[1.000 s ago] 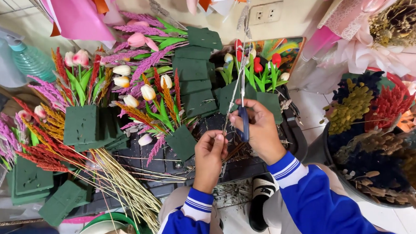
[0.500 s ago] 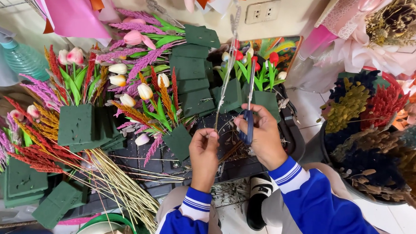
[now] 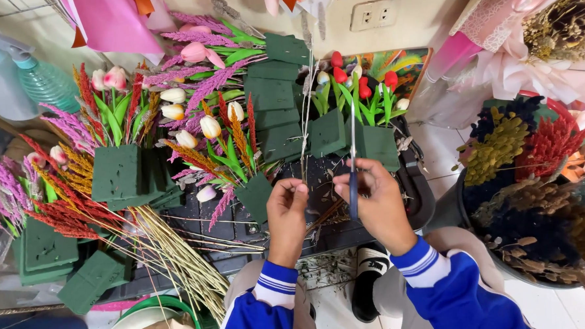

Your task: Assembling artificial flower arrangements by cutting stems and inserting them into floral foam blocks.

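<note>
Over a pale tiled floor by a cream wall with a white socket, a black crate carries green foam blocks stuck with artificial tulips and coloured grass spikes. A dark tub at the right holds dried blue, yellow and red sprigs, and pink wrapping paper hangs at the top left. The left hand pinches a thin pale dried stem upright above the crate, while the right hand is closed around blue-handled scissors just beside it.

L hand pinching dried stem, R hand w/ scissors, green foam blocks behind
</note>
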